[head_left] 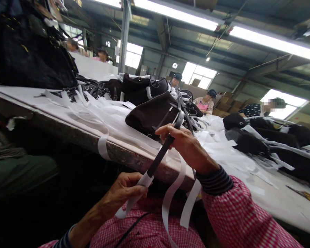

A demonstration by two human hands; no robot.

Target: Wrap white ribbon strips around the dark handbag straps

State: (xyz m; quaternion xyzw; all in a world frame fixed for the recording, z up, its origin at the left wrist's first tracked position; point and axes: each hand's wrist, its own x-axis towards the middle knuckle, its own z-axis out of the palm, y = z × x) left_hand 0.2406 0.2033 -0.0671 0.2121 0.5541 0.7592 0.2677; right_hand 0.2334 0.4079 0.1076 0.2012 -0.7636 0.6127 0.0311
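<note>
A black strap (158,158) runs from a dark bag (151,113) on the table down toward my lap. My right hand (187,144) is closed around the strap's upper part, close to the bag. Lower down, my left hand (124,189) pinches the strap's end, where white paper tape (144,181) is wrapped round it. Loose white tape hangs from that hand over my red checked sleeve.
The white table (263,196) carries many white paper strips (103,113) and more black bags (142,88), with a big dark pile (28,51) at far left. Several other people sit behind the table at the back and right. The table's worn front edge (113,151) is close to my hands.
</note>
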